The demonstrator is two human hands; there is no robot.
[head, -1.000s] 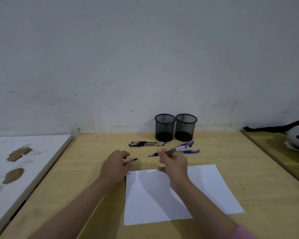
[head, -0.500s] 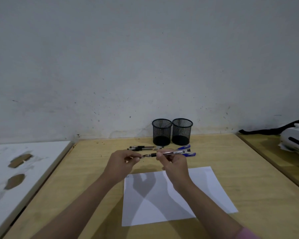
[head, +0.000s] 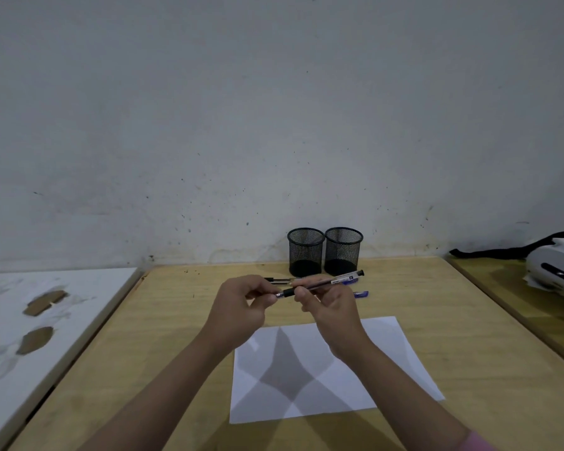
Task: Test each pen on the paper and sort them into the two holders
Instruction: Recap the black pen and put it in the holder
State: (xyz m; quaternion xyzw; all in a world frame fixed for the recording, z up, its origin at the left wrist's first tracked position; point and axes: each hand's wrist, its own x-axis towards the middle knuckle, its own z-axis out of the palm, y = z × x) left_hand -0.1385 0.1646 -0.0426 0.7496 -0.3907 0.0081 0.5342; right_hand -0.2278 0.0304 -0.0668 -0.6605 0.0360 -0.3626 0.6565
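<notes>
A pen (head: 319, 282) is held in the air above the wooden table (head: 437, 320), in front of the two black mesh holders (head: 324, 252). Its long axis runs nearly level and crosswise, tilted slightly so that the capped black end rises up and to the right, toward the base of the right holder (head: 343, 251); the tip end with the black grip points left and a little down. The barrel is gripped by the right hand (head: 331, 307), whose fingers are closed around the middle of the pen. The tip end is met by the left hand (head: 238, 307), whose thumb and forefinger are pinched together there; whether something small is held between them cannot be told.

The holders stand upright, side by side and touching or nearly so, close to the wall at the far edge of the table. Just in front of the left holder (head: 305, 252), black pens (head: 279, 281) lie flat, their axes crosswise; a blue pen (head: 360, 293) lies flat in front of the right holder, partly hidden by the right hand. A white sheet of paper (head: 381, 379) lies nearer than the holders, below the hands, slightly skewed to the table edges, its surface bare apart from the shadows of the arms. Bare table is seen to the left and right of the paper.
</notes>
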